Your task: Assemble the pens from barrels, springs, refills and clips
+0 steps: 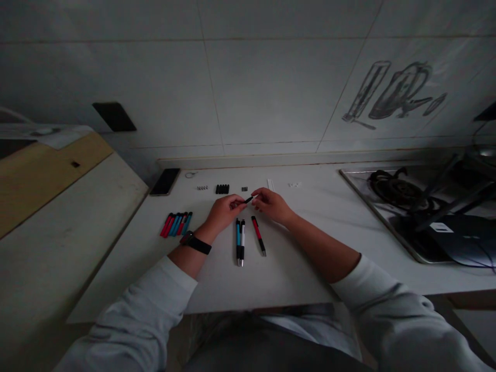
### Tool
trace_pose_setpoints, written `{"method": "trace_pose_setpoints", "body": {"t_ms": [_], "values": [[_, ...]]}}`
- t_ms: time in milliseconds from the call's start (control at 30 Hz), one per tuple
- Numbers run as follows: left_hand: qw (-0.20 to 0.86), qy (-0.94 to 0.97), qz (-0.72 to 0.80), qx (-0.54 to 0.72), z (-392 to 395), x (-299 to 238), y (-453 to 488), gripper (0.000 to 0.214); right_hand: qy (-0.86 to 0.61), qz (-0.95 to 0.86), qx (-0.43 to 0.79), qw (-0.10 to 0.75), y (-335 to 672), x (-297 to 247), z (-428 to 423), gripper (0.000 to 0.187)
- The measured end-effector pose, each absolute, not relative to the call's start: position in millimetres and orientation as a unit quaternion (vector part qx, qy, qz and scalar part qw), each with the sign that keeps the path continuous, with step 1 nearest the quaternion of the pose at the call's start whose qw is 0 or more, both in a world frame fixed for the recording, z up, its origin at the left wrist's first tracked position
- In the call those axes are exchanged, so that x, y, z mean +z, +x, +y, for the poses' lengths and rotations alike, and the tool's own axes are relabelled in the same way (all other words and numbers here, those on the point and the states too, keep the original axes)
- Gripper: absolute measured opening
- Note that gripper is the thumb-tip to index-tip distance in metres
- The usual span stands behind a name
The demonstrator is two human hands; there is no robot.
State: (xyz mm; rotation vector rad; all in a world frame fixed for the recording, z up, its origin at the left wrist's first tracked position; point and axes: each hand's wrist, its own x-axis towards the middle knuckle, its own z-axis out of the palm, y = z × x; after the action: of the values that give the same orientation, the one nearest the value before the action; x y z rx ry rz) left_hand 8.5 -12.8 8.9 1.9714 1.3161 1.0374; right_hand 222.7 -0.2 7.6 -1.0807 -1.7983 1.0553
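My left hand [225, 210] and my right hand [272, 204] meet over the white counter [310, 258], fingers pinched on a small dark pen part [249, 199] held between them. Just below the hands lie a blue pen and a white pen [240, 242] side by side, and a red pen [258, 235] to their right. A cluster of red and blue pen barrels [177, 224] lies left of my left wrist. Behind the hands sit a row of black pen pieces [222, 189] and other tiny parts [202, 188].
A dark phone [165, 182] lies at the counter's back left. A gas stove [411, 206] with a dark flat object on it fills the right. A wooden board [42, 170] rests on the lower surface at left. The tiled wall stands close behind.
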Motion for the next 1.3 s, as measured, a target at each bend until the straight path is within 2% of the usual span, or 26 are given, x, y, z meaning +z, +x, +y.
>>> {"method": "trace_pose_setpoints", "body": {"t_ms": [133,400,567,733,867,1000,1100,1300], "values": [[0.249,0.75,0.483,0.377,-12.1,9.5,9.2,0.018,-0.435,-0.67,0.465,0.382,224.3,6.4,3.0,0.016],[0.218,0.76,0.465,0.399,-14.9,13.3,10.1,0.014,-0.409,-0.557,0.626,0.362,220.7,-3.1,8.4,0.015],[0.233,0.75,0.447,0.429,-16.3,16.4,10.7,0.014,-0.408,-0.544,0.64,0.357,222.8,-1.9,8.2,0.018],[0.242,0.722,0.464,0.452,-15.2,17.1,10.7,0.017,-0.415,-0.542,0.624,0.381,224.5,-2.3,8.7,0.014],[0.26,0.682,0.503,0.463,-11.6,15.0,9.3,0.021,-0.444,-0.587,0.544,0.402,229.3,1.7,10.6,0.008],[0.264,0.665,0.538,0.446,-6.1,8.0,6.1,0.022,-0.491,-0.718,0.31,0.383,237.9,19.1,18.8,0.011],[0.268,0.672,0.549,0.419,-2.8,1.9,3.4,0.024,-0.487,-0.794,0.173,0.321,240.6,31.7,35.8,0.016],[0.256,0.699,0.549,0.379,-1.8,-2.6,1.6,0.023,-0.505,-0.841,0.11,0.159,226.9,33.7,84.4,0.021]]}}
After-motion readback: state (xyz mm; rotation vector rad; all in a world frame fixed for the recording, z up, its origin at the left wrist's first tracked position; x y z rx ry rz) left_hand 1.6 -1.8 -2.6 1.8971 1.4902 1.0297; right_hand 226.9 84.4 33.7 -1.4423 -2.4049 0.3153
